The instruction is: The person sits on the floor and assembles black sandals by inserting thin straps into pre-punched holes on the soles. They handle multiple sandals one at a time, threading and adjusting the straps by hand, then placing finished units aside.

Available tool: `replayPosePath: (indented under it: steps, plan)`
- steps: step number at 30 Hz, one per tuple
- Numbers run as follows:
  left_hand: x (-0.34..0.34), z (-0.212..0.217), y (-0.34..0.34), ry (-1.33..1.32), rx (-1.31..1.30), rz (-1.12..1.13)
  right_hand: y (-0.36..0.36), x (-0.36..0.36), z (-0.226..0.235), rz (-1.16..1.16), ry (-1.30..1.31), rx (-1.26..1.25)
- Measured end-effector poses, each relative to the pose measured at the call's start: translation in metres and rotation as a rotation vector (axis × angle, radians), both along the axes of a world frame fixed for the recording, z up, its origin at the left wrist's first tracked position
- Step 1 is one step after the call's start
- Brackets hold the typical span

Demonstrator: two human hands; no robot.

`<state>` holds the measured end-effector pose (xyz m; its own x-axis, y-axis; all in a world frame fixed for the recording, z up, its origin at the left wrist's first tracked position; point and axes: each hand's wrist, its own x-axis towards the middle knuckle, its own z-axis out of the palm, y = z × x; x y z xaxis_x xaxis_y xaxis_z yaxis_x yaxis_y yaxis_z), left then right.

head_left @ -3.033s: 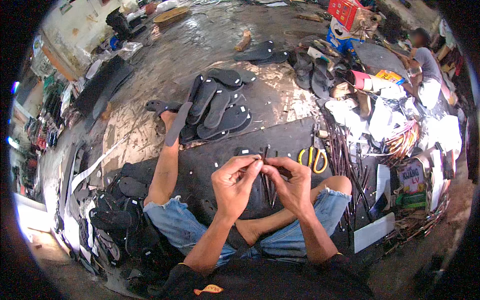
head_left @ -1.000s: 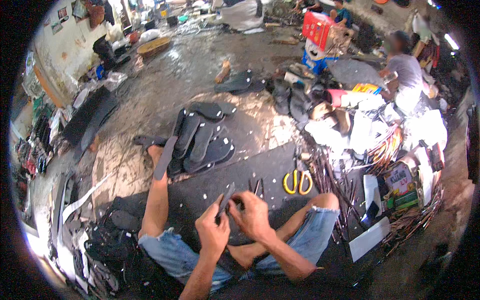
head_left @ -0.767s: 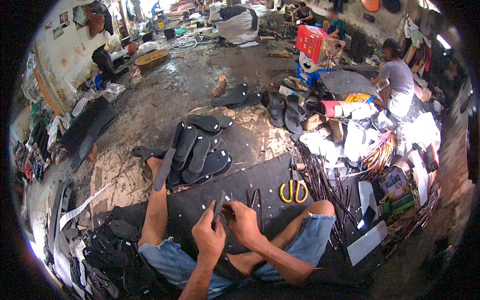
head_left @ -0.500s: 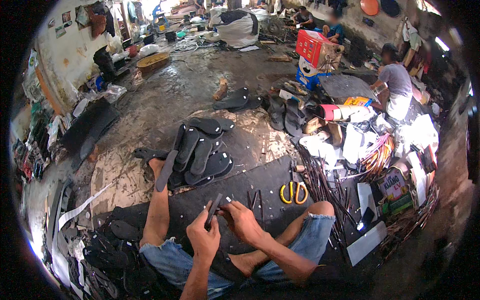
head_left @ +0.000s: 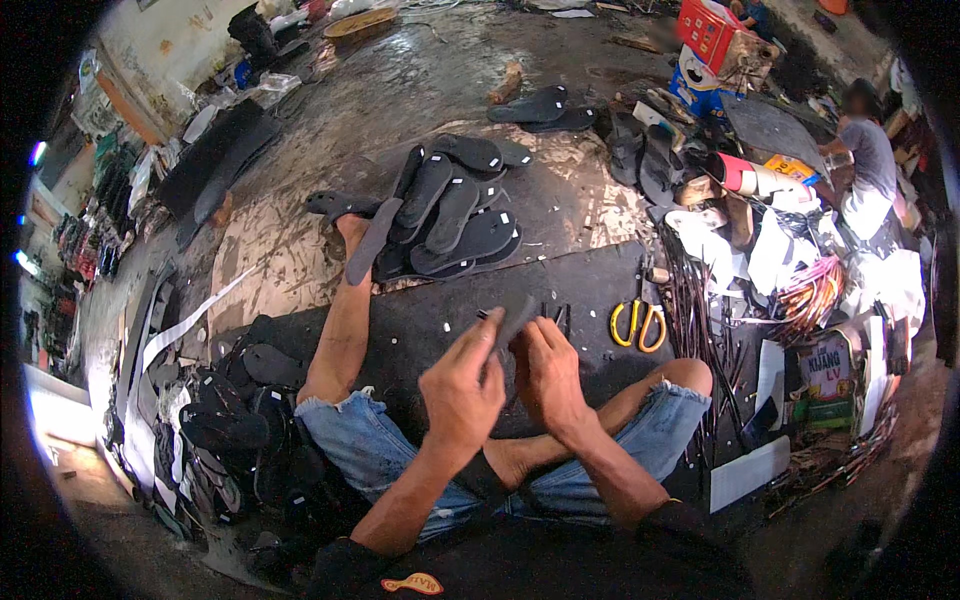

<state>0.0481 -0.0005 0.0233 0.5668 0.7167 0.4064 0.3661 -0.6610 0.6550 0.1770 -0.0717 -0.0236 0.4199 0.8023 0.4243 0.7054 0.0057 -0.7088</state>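
Note:
A dark sandal sole [head_left: 516, 316] is held up between my two hands, above the black mat. My left hand [head_left: 464, 388] is closed on its left side, and a thin dark strip end [head_left: 484, 314] pokes out by those fingertips. My right hand [head_left: 549, 376] pinches the sole's near right side, with its fingers bent and partly hidden. Beyond them lies a pile of black sandal soles [head_left: 455, 215], several bearing small white tags. Yellow-handled scissors [head_left: 637, 318] rest on the mat to the right of my hands.
Dark thin strips [head_left: 700, 330] lie in a bundle right of the scissors. At the left is a heap of black sandals [head_left: 235, 420]. Red and blue boxes [head_left: 708, 45] stand far right, near a seated person [head_left: 868, 165]. My bent legs frame the black mat [head_left: 400, 330].
The view has shifted, so the pile and scissors sit higher and farther right. Both hands have turned the sole, whose flat face now shows more.

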Motion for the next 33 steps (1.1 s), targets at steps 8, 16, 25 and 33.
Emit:
replayPosePath:
  steps: [8, 16, 25, 33]
  plan:
    - [-0.050, -0.011, 0.031, -0.063, -0.482, -0.139, 0.006, 0.037, 0.034, 0.102, 0.249, -0.081]
    - [-0.044, -0.047, 0.017, -0.052, -0.299, 0.060, 0.011, 0.046, 0.014, -0.253, -0.415, 0.219]
    - [-0.093, -0.018, 0.055, -0.315, -1.011, -0.565, -0.040, 0.110, 0.029, 0.299, 0.499, -0.120]
    - [-0.011, -0.022, -0.015, -0.685, -1.142, -0.082, -0.016, 0.034, 0.007, -0.020, 0.177, -0.135]
